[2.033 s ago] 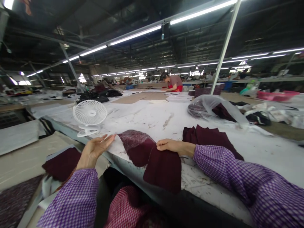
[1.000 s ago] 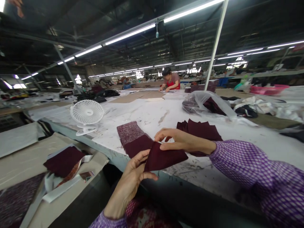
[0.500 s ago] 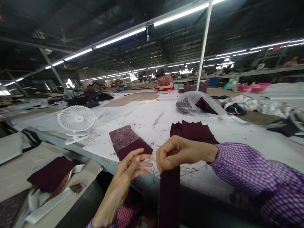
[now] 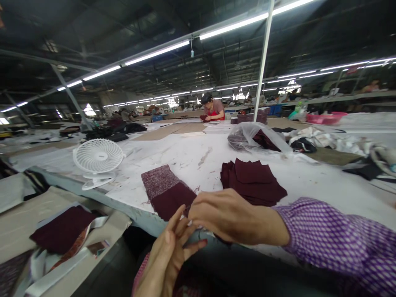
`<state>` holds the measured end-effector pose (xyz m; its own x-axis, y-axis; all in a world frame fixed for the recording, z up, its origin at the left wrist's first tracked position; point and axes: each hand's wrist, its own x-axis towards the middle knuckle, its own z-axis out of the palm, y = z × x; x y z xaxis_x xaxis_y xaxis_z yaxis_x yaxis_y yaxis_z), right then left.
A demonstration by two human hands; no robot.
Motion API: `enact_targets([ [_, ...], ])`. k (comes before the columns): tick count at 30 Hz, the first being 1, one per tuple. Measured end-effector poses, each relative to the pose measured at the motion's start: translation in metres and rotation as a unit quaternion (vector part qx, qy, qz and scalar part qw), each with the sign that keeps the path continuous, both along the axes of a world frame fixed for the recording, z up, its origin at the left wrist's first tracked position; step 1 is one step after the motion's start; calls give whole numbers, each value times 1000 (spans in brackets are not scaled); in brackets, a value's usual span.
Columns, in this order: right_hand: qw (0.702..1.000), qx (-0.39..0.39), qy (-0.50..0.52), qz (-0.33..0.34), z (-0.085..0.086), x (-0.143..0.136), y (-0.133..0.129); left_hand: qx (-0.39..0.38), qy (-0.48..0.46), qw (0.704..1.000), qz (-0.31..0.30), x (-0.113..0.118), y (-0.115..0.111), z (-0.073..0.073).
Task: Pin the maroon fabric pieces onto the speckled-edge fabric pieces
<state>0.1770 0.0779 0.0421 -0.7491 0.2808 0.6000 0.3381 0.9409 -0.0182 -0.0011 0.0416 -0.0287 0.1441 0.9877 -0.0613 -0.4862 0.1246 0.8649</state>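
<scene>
My right hand is closed, its fingertips pinched at the table's front edge. A dark bit of the maroon fabric piece shows beneath it; most of the piece is hidden by the hand. Just below and to the left, my left hand has its fingers stretched out and apart, their tips close against the right fingers. Beyond the left hand lie fabric pieces, plain maroon at the near end and speckled at the far end. Behind the right hand is a fanned stack of maroon fabric pieces.
A white fan stands on the table's left edge. A clear plastic bag with dark cloth lies toward the back right, near a pole. At lower left, a lower surface bears fabric scraps. Across the table a person bends over cloth.
My right hand has moved left and turned palm down, so the hanging maroon piece is now mostly hidden. My left hand has moved lower and closer to the right fingers.
</scene>
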Motion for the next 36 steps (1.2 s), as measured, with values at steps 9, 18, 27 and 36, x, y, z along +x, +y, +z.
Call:
enact_targets([
  [9,984,60,-165,1,-34,-25,-17,-80,-4,997,-12,16,20,3],
  [18,976,108,-186,22,-30,-15,-11,-175,-88,975,-101,-2,2,-10],
  [27,974,117,-163,108,-39,-22,-16,-159,18,986,-39,1,-5,-9],
  [36,987,24,-116,107,-15,-11,-47,-3,50,991,126,-21,48,0],
])
